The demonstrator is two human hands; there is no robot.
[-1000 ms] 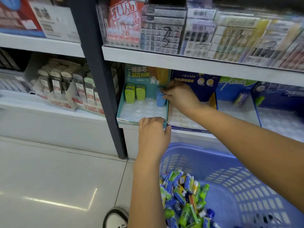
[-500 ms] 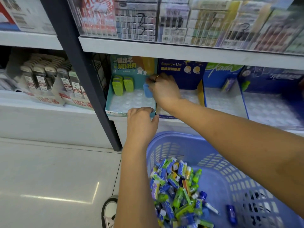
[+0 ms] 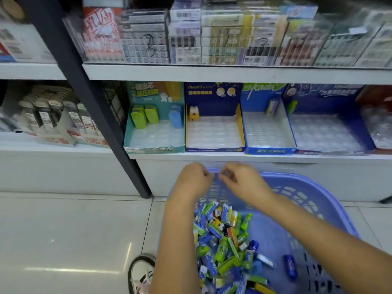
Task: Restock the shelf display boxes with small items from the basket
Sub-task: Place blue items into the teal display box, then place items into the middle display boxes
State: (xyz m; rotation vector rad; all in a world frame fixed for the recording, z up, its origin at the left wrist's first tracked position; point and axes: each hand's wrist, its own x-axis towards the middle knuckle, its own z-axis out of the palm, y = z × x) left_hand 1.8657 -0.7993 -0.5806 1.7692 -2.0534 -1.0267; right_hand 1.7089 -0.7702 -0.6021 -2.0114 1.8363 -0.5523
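Both hands just pulled back from the teal cardboard display box [image 3: 154,132] at 11 o'clock, blue eraser [image 3: 175,118] now slotted. The left hand [image 3: 194,180] and right hand [image 3: 241,181] hover curled over the lilac plastic basket [image 3: 314,200]; can't tell if they're pinching anything, next pick I guess.

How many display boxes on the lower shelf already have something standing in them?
4: teal box, dark blue box, light blue box and navy box. The red box at the right edge is cut off.

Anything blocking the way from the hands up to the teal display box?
Nothing visible does. Both hands, left hand and right hand, hover at the basket rim, and the teal display box sits open above them.
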